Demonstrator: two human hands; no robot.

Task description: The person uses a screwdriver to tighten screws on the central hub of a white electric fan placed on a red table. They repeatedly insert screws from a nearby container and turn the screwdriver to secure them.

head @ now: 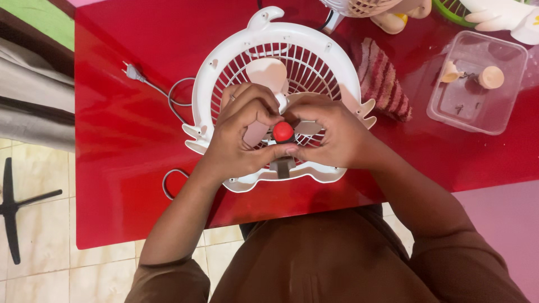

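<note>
A white round plastic fan grille with thin radial ribs (331, 67) is lying flat near the middle of the glossy red tabletop (123, 168), its pale beige blades (268, 73) showing through the ribs. Both hands are meeting over its centre: the left hand (247, 134) is curling narrowly around a small red round cap (283, 131), and the right hand (331, 137) is pinching in beside it, fingertips touching the cap.

The fan is looking light and hollow, the ribs thin and likely to flex or snap under pressure; the thick outer rim seems the safer hold. The cap looks smooth and small, so slippery to pinch.

A grey cord with a plug (132, 72) is trailing left across the shiny, probably slick table. To the right, a folded striped maroon cloth (387, 84) is lying beside the grille, and farther right a clear plastic tray (477, 109) is holding small parts. Pale floor tiles (39, 179) are showing at the near left.
</note>
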